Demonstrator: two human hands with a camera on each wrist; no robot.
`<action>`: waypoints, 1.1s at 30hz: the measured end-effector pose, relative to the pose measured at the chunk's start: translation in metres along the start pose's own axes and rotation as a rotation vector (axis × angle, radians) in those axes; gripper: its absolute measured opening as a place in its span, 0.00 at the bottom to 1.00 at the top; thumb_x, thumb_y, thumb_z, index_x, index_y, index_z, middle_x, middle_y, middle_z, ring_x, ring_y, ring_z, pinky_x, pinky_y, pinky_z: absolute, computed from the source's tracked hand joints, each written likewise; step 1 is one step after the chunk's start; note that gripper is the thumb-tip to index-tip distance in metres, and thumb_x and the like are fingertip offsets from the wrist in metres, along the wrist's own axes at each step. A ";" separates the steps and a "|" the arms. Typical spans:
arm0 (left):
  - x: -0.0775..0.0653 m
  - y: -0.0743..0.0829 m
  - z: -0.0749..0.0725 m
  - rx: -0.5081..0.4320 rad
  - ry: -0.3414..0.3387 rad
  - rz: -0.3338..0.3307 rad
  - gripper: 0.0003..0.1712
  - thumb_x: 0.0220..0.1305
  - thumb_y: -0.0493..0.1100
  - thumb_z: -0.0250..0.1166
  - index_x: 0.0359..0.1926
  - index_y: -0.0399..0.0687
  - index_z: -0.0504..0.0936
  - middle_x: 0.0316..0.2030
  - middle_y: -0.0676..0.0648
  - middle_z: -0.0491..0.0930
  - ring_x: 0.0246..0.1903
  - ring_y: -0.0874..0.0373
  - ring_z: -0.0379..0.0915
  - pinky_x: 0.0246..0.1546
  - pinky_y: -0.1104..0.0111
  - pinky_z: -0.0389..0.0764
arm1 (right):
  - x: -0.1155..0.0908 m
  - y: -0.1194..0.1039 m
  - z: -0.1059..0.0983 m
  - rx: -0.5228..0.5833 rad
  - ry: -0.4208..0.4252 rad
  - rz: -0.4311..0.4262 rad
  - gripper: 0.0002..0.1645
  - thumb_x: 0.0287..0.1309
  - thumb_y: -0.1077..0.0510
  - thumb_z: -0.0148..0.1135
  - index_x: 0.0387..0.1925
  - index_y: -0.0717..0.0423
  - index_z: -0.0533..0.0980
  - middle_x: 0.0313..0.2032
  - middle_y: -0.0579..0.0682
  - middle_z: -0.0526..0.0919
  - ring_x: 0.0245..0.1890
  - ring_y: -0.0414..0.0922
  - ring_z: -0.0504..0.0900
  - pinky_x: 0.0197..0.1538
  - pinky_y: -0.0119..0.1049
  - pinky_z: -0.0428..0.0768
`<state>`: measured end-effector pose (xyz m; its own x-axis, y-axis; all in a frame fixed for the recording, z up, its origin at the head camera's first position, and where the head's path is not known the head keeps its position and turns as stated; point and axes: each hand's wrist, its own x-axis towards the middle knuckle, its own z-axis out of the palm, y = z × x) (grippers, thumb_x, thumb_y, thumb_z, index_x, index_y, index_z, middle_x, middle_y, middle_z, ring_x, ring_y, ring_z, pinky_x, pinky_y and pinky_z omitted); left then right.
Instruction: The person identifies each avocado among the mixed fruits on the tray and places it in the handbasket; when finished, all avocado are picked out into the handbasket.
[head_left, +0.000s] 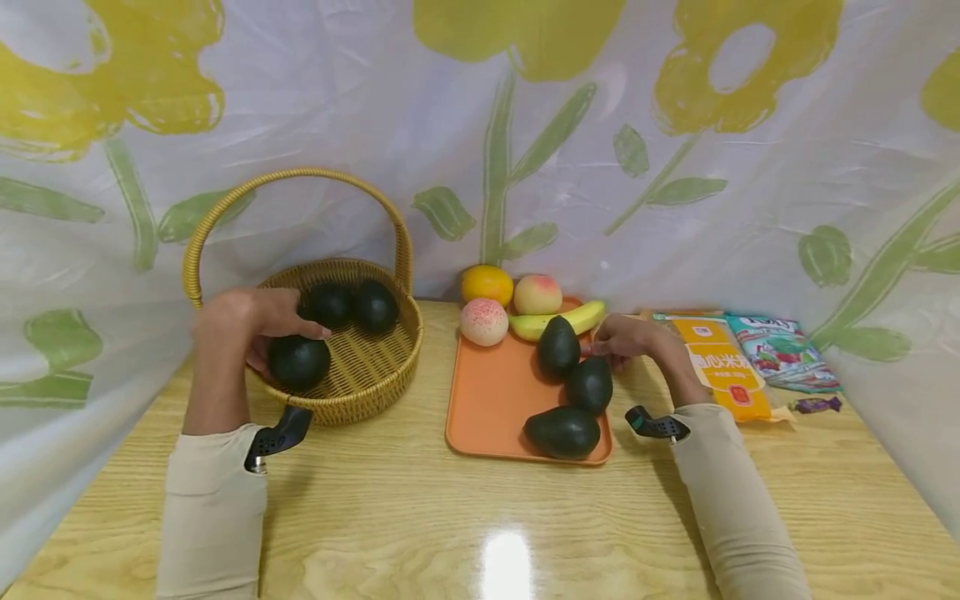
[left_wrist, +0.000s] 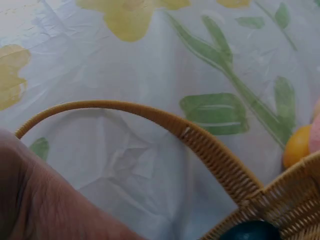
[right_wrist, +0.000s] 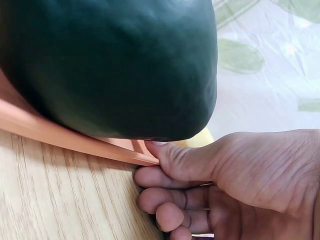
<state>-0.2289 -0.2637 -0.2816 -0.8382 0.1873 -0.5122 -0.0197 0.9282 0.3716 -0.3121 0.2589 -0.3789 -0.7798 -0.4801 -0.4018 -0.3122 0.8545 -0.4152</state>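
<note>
At the left, my left hand [head_left: 258, 315] holds a dark green avocado [head_left: 300, 364] inside the wicker basket [head_left: 375, 398], with its fingers partly hidden behind the fruit. Two more avocados [head_left: 375, 307] lie at the basket's back. My right hand [head_left: 628, 336] pinches the right rim of an orange tray [head_left: 487, 400]. In the right wrist view its thumb [right_wrist: 187, 161] lies over the rim and the fingers are curled below. Close by on the tray are three avocados [head_left: 558, 347], one of them large in the right wrist view [right_wrist: 115, 65].
A banana [head_left: 585, 317], two peaches [head_left: 483, 322] and a yellow lemon-like fruit [head_left: 487, 285] sit at the tray's back. To the right lie an orange-yellow food packet [head_left: 723, 367], a teal bag [head_left: 783, 354] and a small purple-wrapped candy [head_left: 816, 405]. The basket's tall handle [head_left: 300, 173] arches above it.
</note>
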 end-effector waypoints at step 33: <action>0.012 -0.008 -0.003 0.154 0.150 -0.159 0.24 0.62 0.48 0.72 0.48 0.32 0.79 0.43 0.36 0.78 0.43 0.41 0.73 0.49 0.40 0.81 | 0.001 0.000 0.000 0.027 0.000 0.003 0.24 0.75 0.47 0.61 0.22 0.54 0.78 0.18 0.47 0.81 0.20 0.40 0.79 0.30 0.35 0.78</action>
<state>-0.2401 -0.2699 -0.2889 -0.9028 -0.0041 -0.4301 -0.0843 0.9822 0.1676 -0.3124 0.2584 -0.3795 -0.7809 -0.4774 -0.4029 -0.2950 0.8503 -0.4358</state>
